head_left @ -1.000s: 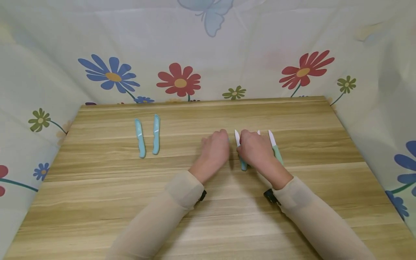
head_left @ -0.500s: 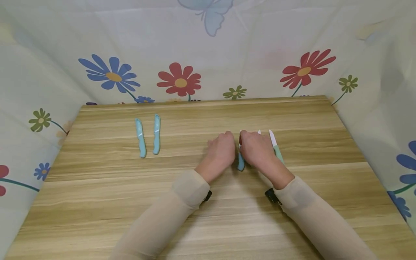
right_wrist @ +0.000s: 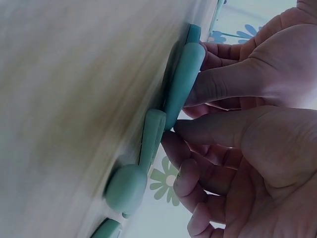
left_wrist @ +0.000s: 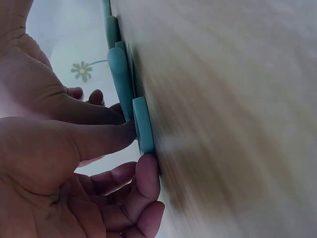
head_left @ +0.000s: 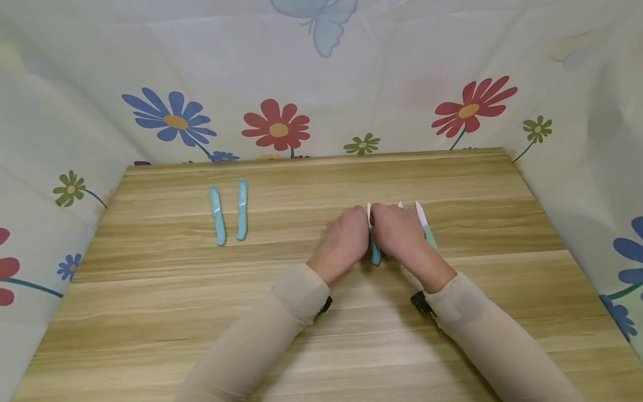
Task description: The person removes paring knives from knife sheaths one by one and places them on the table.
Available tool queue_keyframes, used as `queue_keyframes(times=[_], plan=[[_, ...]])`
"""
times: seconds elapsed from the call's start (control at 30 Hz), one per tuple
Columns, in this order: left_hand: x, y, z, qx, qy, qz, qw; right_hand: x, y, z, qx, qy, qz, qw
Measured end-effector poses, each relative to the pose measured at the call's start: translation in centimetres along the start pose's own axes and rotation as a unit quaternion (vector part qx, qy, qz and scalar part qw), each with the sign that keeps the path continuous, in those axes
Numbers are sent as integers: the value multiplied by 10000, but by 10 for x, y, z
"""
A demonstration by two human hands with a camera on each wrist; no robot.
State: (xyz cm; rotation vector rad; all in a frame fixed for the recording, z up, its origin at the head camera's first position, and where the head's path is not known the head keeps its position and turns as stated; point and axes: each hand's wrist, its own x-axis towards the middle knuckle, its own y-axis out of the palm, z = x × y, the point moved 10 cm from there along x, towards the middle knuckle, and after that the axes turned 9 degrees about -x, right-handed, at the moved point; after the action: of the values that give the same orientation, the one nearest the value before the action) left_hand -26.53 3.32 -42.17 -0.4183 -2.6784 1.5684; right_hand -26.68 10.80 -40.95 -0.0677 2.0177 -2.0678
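Observation:
My right hand (head_left: 399,229) pinches a paring knife with a blue handle (head_left: 375,255) between thumb and fingertip. A bit of its white blade (head_left: 369,209) shows beyond the fingers, pointing away from me. Close on its left, my left hand (head_left: 346,234) holds a teal blade cover (left_wrist: 143,124) between thumb and index finger, hidden under the hand in the head view. In the left wrist view the cover sits right at the knife handle (left_wrist: 120,79). Under and beside my right hand lie more knives: one shows just a white tip (head_left: 400,204), the other a light green handle (head_left: 429,237).
Two blue knives in their covers, a left one (head_left: 217,215) and a right one (head_left: 242,209), lie at the table's back left. In the right wrist view, a light green cover (right_wrist: 152,134) and a green handle (right_wrist: 128,188) lie close by. Flowered cloth (head_left: 382,84) surrounds the wooden table (head_left: 176,301).
My left hand has moved right, up close to the right hand. The blue-handled knife has shifted and turned slightly while the right hand stays nearly in place. The other knives lie still.

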Motion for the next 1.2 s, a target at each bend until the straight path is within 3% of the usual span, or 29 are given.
queue_keyframes(times=[0.57, 0.77, 1.2], plan=[[-6, -8, 4, -286, -36, 93, 9995, 0, 0, -3, 171, 51, 139, 9997], [-9, -15, 8, -316, -42, 90, 9995, -2, -7, -2, 65, 1, 17, 10000], [-23, -48, 19, 642, 199, -432, 9968, -7, -27, 14, 212, -213, -390, 9988]])
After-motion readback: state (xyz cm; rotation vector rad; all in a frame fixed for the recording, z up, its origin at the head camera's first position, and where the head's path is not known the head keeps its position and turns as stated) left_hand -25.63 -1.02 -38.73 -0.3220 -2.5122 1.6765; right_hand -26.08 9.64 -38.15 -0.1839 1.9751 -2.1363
